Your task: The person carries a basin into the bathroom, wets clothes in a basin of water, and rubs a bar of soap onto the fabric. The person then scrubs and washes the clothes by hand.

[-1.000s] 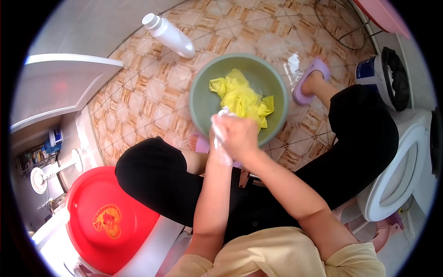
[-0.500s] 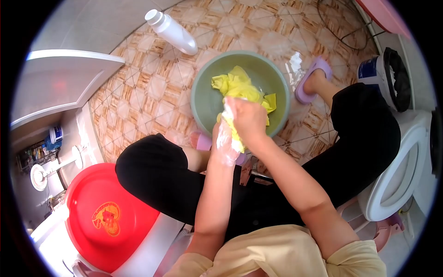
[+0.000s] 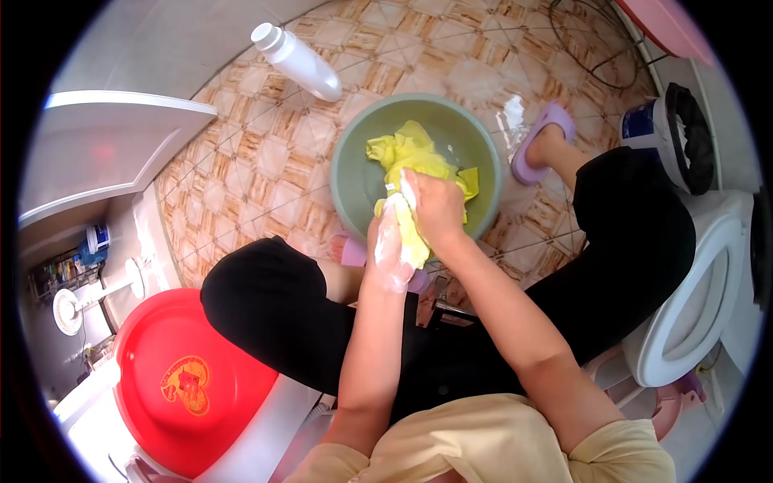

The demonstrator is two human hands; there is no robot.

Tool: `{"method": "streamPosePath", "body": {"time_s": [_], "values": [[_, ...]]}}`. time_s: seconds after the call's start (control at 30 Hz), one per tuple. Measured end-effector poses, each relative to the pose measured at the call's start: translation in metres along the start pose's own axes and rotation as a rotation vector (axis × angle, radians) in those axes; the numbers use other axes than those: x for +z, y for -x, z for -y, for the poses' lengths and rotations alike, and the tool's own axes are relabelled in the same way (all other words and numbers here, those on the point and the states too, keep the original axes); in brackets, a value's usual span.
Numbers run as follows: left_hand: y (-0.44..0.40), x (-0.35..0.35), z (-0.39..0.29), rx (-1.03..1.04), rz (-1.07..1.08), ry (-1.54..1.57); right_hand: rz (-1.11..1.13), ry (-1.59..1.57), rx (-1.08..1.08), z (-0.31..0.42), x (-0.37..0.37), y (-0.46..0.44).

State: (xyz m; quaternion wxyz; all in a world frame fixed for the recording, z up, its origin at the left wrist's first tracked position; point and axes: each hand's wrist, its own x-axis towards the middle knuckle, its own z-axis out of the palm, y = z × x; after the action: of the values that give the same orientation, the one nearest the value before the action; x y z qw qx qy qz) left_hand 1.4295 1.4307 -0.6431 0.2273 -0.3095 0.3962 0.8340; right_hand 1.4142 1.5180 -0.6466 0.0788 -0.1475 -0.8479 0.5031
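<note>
A wet yellow garment point(image 3: 415, 153) lies bunched in the green basin point(image 3: 348, 129), and part of it rises over the near rim between my hands. White suds coat my left hand point(image 3: 390, 245), which is closed on a fold of the cloth. My right hand point(image 3: 437, 211) grips the same yellow cloth just beside it, its fingers wrapped round with foam along them. The two hands are close together above the near side of the basin. The fingertips are partly hidden by foam and cloth.
A white bottle point(image 3: 296, 61) lies on the tiled floor beyond the basin. White foam point(image 3: 513, 121) is spilled near my slippered foot point(image 3: 543, 145). To the left is a red basin point(image 3: 173, 402); to the right are a toilet point(image 3: 692, 298) and a lined bucket point(image 3: 668, 137).
My hands have drawn slightly apart, showing more of the yellow cloth between them. Basin and bottle sit slightly lower in view.
</note>
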Motion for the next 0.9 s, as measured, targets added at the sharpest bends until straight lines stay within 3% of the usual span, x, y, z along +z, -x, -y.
{"method": "streamPosePath", "body": {"time_s": [0.07,0.1,0.13,0.17,0.2,0.27,0.33,0.4,0.43,0.47,0.5,0.53,0.6,0.67,0.73,0.8,0.87,0.9], "values": [[0.0,0.001,-0.006,-0.051,0.044,0.042,-0.023,0.015,0.005,0.007,0.004,0.011],[-0.005,-0.005,-0.001,-0.049,0.05,0.042,-0.037,0.015,-0.209,0.027,0.005,0.027],[-0.01,-0.016,0.008,0.061,0.39,0.247,-0.047,0.014,-0.422,0.039,0.006,0.036],[-0.013,-0.028,0.016,0.178,0.726,0.45,-0.056,0.026,-0.465,0.04,0.007,0.036],[-0.008,-0.019,0.011,0.182,0.725,0.447,-0.055,0.021,-0.467,0.032,0.008,0.029],[0.007,0.012,-0.002,-0.053,-0.052,-0.049,0.022,0.028,0.076,0.0,0.008,-0.002],[-0.005,-0.003,0.006,-0.064,-0.054,-0.032,0.041,0.025,0.169,0.009,0.002,0.003],[-0.035,-0.034,0.021,0.111,1.001,0.461,-0.037,0.008,-0.326,0.038,0.006,0.03],[-0.037,-0.039,0.024,0.114,1.0,0.462,-0.003,0.017,-0.422,0.041,0.009,0.038],[-0.037,-0.044,0.027,0.085,0.849,0.42,0.0,0.014,-0.423,0.034,0.01,0.032],[-0.033,-0.039,0.022,0.054,0.701,0.374,0.017,0.009,-0.202,0.019,0.009,0.017],[-0.004,0.009,0.0,-0.095,-0.048,0.094,0.038,0.003,0.024,0.005,0.008,0.003],[0.002,0.015,-0.004,-0.108,-0.064,0.016,0.05,0.062,0.139,0.0,0.004,-0.002],[-0.053,-0.043,0.043,0.199,0.805,0.49,-0.036,0.153,-0.193,0.024,0.005,0.02],[-0.019,-0.023,0.013,0.172,0.812,0.409,-0.011,0.08,-0.312,0.03,0.007,0.029],[-0.007,0.0,0.002,-0.11,0.066,0.19,0.01,0.008,0.013,0.019,0.001,0.01],[-0.002,-0.006,0.0,-0.114,0.027,0.057,0.016,0.021,-0.018,0.02,0.003,0.017],[-0.01,-0.022,0.005,-0.062,0.282,0.141,0.01,0.038,-0.058,0.021,0.002,0.019]]}}
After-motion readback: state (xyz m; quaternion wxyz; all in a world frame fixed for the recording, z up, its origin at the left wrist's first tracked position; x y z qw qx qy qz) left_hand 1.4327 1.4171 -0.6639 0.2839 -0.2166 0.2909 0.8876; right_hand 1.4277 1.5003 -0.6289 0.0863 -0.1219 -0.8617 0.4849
